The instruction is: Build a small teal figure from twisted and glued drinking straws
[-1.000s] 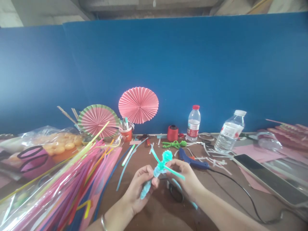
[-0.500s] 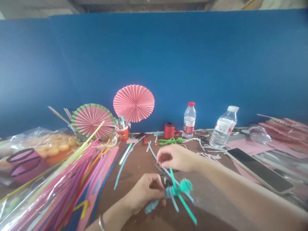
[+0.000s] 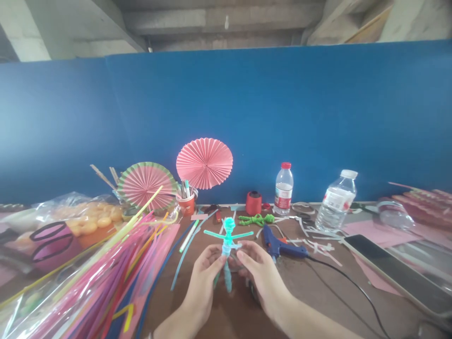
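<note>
A small pipe-cleaner figure (image 3: 229,238) stands upright between my hands, with a curled green head, two green arms stretched sideways and a light blue body and leg. My left hand (image 3: 208,266) grips the body from the left, thumb pressed against it. On the other side, my right hand (image 3: 256,263) has its thumb and fingers closed on a light blue pipe-cleaner end at the figure's waist. The fingertips of both hands are partly hidden behind the figure. Just beyond my right hand lies a blue glue gun (image 3: 280,245) with an orange trigger.
Bundled coloured pipe cleaners (image 3: 116,273) in plastic fill the left. Along the back stand a pen cup (image 3: 186,205), red thread spool (image 3: 253,203) and two bottles, one red-capped (image 3: 283,190), one white-capped (image 3: 335,202). A phone (image 3: 395,273) lies right; the glue gun's cord (image 3: 356,285) curves toward the front.
The figure has been turned from lying sideways to upright. My right hand has come down and back to it from above the table. The view has tilted up, and the glue gun now shows.
</note>
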Motion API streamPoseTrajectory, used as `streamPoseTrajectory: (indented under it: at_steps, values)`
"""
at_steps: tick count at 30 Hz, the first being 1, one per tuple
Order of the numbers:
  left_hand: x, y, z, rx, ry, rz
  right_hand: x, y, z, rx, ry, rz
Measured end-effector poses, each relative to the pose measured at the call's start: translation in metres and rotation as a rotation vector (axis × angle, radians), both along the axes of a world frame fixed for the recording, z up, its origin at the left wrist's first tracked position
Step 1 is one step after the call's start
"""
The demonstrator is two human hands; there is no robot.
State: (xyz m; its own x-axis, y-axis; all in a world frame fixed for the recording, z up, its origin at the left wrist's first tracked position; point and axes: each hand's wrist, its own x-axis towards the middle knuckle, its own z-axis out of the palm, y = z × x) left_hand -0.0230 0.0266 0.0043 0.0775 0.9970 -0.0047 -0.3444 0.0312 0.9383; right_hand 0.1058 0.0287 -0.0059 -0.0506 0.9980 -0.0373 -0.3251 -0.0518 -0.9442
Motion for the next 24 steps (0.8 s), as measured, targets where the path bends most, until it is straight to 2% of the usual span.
streamPoseTrajectory:
  at_steps: [3, 8, 13, 18, 24]
  values:
    - [0.001, 0.001, 0.001, 0.009, 0.003, -0.021, -0.003, 0.010, 0.002, -0.015, 0.137, 0.041]
    - [-0.001, 0.004, -0.008, 0.003, 0.030, -0.107, 0.002, 0.016, -0.002, 0.024, -0.036, -0.011]
    - [-0.002, 0.005, -0.012, 0.038, 0.078, -0.099, 0.004, 0.014, -0.008, 0.102, -0.177, -0.017]
    - [-0.002, 0.005, -0.010, 0.085, 0.131, -0.120, 0.006, 0.011, -0.005, 0.114, -0.228, -0.037]
    - [-0.003, 0.006, -0.014, 0.084, 0.185, -0.137, 0.009, 0.011, 0.002, 0.114, -0.299, 0.002]
